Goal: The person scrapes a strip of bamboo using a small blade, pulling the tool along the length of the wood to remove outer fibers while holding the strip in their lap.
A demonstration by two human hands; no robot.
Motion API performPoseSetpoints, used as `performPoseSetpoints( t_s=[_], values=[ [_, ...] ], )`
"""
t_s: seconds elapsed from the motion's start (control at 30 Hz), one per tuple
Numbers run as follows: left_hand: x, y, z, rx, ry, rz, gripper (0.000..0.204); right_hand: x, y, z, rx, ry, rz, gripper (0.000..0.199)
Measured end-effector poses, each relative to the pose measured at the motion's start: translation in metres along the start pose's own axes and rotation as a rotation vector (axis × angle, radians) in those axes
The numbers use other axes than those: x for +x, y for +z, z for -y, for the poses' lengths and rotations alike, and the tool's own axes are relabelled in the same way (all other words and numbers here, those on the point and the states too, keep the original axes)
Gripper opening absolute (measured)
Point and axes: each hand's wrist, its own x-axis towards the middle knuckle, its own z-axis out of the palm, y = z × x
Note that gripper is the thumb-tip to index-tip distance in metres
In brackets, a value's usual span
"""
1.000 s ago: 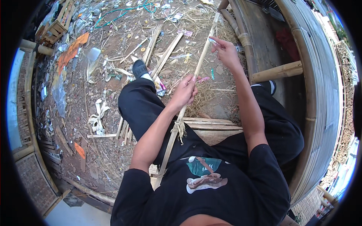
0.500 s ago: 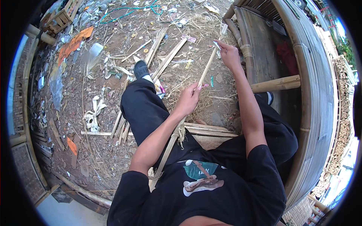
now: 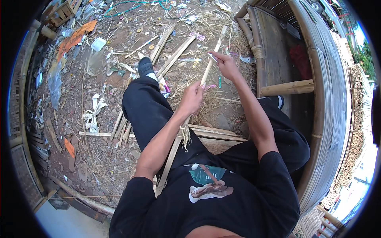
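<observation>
A long pale bamboo strip point(image 3: 208, 70) runs from beside my body, between my legs, out over the ground. My left hand point(image 3: 191, 99) is closed around it about midway. Frayed shavings point(image 3: 185, 137) hang from the strip just below that hand. Farther along, my right hand point(image 3: 227, 66) is closed on a small knife point(image 3: 213, 58), its light blade lying against the strip. The index finger stretches along the blade, and the handle is hidden in the palm. The strip's far end points up and away, past the right hand.
Several split bamboo pieces point(image 3: 174, 59) lie beyond my left shoe point(image 3: 145, 66). More wooden strips point(image 3: 216, 133) lie between my legs. At right stands a bamboo bench frame point(image 3: 289, 88). Litter, an orange sheet point(image 3: 75, 37) and shavings cover the dirt.
My right hand has moved back along the strip, toward my left hand, bringing the knife with it. The left hand keeps its hold; the whole view has shifted slightly.
</observation>
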Motion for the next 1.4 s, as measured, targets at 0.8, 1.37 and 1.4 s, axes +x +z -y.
performPoseSetpoints(
  t_s=[0.8,1.37,1.4],
  values=[
    [-0.004,-0.003,-0.031,-0.581,-0.265,0.362,0.044,0.018,-0.031,0.002,0.007,-0.004,-0.239,0.032],
    [0.003,-0.001,-0.021,-0.529,-0.287,0.251,0.040,-0.009,-0.019,0.011,0.040,-0.013,0.104,0.037],
    [0.001,-0.005,-0.020,-0.485,-0.253,0.235,0.040,-0.009,-0.018,0.017,0.054,0.076,0.136,0.037]
  ],
)
